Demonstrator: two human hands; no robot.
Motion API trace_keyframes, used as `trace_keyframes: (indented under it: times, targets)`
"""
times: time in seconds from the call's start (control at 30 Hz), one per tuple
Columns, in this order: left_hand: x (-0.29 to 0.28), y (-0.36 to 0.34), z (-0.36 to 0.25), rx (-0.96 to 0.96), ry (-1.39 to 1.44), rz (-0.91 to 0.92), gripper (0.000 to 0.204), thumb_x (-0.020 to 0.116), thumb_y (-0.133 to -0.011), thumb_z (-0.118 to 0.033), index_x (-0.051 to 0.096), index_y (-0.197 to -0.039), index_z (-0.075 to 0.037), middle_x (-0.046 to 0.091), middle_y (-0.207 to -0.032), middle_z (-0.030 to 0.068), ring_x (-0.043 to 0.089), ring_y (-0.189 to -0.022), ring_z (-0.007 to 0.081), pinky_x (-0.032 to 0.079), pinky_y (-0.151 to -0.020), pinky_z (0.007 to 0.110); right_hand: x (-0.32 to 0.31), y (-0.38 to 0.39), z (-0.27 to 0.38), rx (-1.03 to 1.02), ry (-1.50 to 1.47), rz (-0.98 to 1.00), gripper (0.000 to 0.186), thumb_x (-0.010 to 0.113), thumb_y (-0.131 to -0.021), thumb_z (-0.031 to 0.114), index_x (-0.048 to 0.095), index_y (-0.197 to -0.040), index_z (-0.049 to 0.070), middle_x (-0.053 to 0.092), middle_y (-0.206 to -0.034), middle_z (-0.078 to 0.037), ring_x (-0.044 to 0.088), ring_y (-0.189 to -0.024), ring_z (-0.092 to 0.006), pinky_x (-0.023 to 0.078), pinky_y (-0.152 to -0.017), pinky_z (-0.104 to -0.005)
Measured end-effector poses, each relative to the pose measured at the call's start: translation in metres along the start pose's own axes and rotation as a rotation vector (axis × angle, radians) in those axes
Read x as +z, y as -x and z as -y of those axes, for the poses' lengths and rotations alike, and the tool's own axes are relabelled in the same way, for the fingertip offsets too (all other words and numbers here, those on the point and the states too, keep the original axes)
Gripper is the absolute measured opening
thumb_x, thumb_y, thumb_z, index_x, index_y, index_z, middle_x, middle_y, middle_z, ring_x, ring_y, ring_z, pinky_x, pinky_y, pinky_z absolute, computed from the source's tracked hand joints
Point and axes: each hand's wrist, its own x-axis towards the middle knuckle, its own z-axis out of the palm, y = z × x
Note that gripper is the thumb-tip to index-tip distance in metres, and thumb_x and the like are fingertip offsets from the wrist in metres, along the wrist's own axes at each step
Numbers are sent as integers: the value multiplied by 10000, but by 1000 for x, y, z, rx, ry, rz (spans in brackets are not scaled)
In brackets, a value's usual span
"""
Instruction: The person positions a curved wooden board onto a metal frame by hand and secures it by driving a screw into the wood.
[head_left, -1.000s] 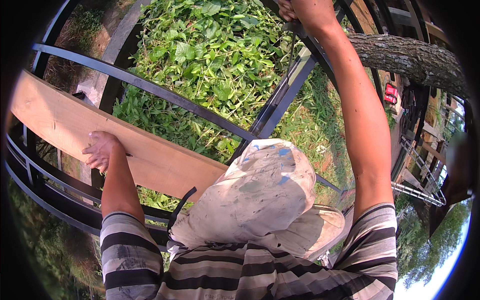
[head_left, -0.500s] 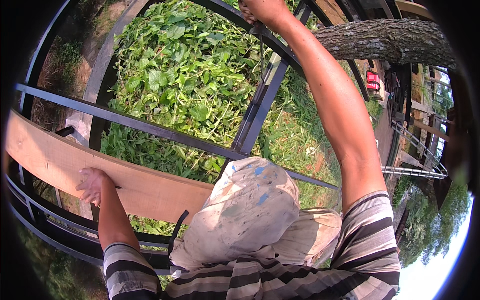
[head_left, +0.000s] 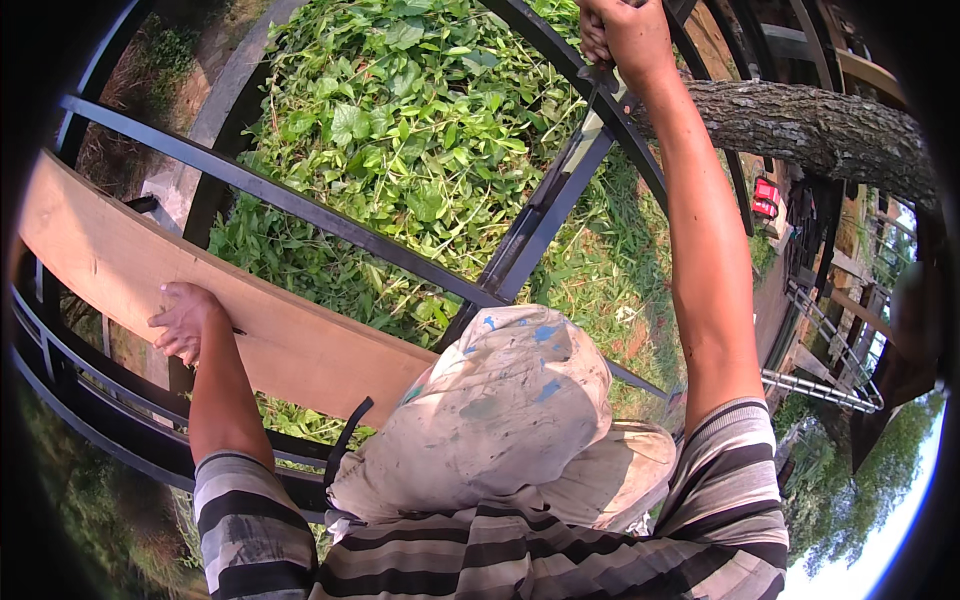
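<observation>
Fingers spread, my left hand [head_left: 187, 322] rests on the face of a long wooden plank [head_left: 290, 375]. The plank lies slantwise at the left, its right end passing behind my trouser leg. My right arm is stretched far forward, and my right hand [head_left: 632, 42] is closed at the top of the view beside a curved black metal bar [head_left: 560, 62]. A dark tool [head_left: 597, 76] with a thin shaft pokes out below that fist. Its handle is hidden by my fingers, so its exact kind does not show.
Black metal beams [head_left: 270, 200] form a frame around and below me. Green leafy plants [head_left: 400, 150] grow beneath it. A thick tree trunk [head_left: 800, 120] juts in at the upper right, near a red object [head_left: 766, 198]. A metal ladder [head_left: 825, 390] stands farther right.
The view has shifted, so the scene sits a little differently. My right hand still grips the tool by the curved bar, and my left hand stays on the plank.
</observation>
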Motion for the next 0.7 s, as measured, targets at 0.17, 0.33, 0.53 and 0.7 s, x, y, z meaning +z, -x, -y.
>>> trace_keyframes:
  times: [0.17, 0.33, 0.53, 0.7]
  targets:
    - [11, 0, 4, -14, 46, -21, 817, 398, -899, -676, 379, -1527, -153, 275, -1572, 302, 288, -1438, 429, 253, -1068, 678, -7, 20, 9, -57, 40, 93, 254, 594, -851, 103, 471, -629, 113, 438, -489, 4, 396, -350, -103, 323, -349, -268]
    - [6, -1, 7, -29, 72, 30, 823, 386, -900, -677, 366, -1538, -158, 237, -1591, 304, 223, -1474, 453, 187, -1106, 706, -8, -11, 2, -65, -29, 136, 234, 601, -846, 92, 472, -653, 115, 443, -499, 4, 401, -352, -109, 319, -344, -276]
    - [2, 9, 1, -23, 66, 58, 824, 383, -898, -682, 355, -1547, -174, 233, -1597, 292, 253, -1467, 446, 181, -1120, 693, -36, -40, 30, -220, 163, -1, 217, 595, -827, 106, 488, -639, 104, 443, -503, 0, 390, -364, -94, 314, -353, -265]
    - [1, 0, 2, -30, 46, 16, 822, 390, -895, -685, 362, -1543, -180, 255, -1592, 278, 265, -1461, 433, 227, -1098, 679, -42, -42, 42, -93, 105, 152, 233, 561, -834, 112, 476, -619, 92, 432, -484, -3, 369, -345, -96, 310, -346, -274]
